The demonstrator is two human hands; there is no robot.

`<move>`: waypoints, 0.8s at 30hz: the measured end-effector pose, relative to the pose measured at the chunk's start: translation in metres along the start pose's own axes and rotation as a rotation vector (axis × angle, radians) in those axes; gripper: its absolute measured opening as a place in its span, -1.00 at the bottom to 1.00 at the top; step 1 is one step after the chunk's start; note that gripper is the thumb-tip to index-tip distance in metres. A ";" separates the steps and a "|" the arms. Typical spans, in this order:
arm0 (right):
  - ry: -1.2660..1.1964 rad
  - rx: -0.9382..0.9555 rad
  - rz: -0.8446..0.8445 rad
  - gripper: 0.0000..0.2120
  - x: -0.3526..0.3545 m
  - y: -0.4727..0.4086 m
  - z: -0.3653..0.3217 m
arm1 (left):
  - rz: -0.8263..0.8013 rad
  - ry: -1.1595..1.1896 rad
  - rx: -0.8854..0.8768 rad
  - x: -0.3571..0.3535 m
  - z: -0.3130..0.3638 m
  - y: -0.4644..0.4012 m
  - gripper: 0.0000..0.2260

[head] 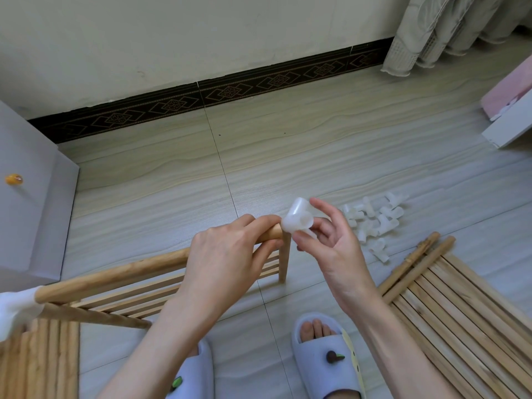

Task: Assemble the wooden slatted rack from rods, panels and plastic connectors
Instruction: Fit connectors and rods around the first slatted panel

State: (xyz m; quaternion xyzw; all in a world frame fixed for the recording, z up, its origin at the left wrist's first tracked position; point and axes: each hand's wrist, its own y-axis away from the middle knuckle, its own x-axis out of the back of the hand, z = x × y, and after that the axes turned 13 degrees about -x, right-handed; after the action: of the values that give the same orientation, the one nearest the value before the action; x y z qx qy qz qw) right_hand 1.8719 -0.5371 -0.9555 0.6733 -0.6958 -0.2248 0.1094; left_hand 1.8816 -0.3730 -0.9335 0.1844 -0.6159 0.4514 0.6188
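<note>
The top rod (115, 276) of the part-built rack is gripped near its end by the left hand (227, 251), fingers curled around it. At that end a translucent connector (296, 218) is pinched by the right hand (325, 234), its remaining fingers spread. Beyond the connector, bare floor (288, 145) is left open up to the wall. Right of it spare connectors (374, 223) are heaped, with loose rods (414, 266) and a slatted panel (460, 312) nearer.

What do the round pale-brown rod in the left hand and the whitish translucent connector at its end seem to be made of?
Round pale-brown rod: apparently unpainted wood with a matt finish, since grain streaks show. Whitish translucent connector: probably smooth plastic, since it looks milky and semi-clear with moulded tube sockets.
</note>
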 end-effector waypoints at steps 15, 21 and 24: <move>-0.072 0.013 -0.031 -0.59 0.004 0.008 -0.011 | 0.017 0.007 -0.017 0.000 -0.001 0.000 -0.71; -0.221 0.013 -0.112 -0.54 0.007 0.009 -0.015 | 0.032 -0.011 -0.021 -0.001 -0.001 0.000 -0.71; -0.335 -0.002 -0.170 -0.52 0.013 0.011 -0.015 | 0.036 -0.006 -0.019 -0.001 -0.002 0.000 -0.71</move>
State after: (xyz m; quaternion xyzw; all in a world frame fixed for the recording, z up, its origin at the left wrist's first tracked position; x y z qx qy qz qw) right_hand 1.8676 -0.5528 -0.9392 0.6829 -0.6445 -0.3429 -0.0270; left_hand 1.8826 -0.3721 -0.9347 0.1688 -0.6252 0.4561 0.6104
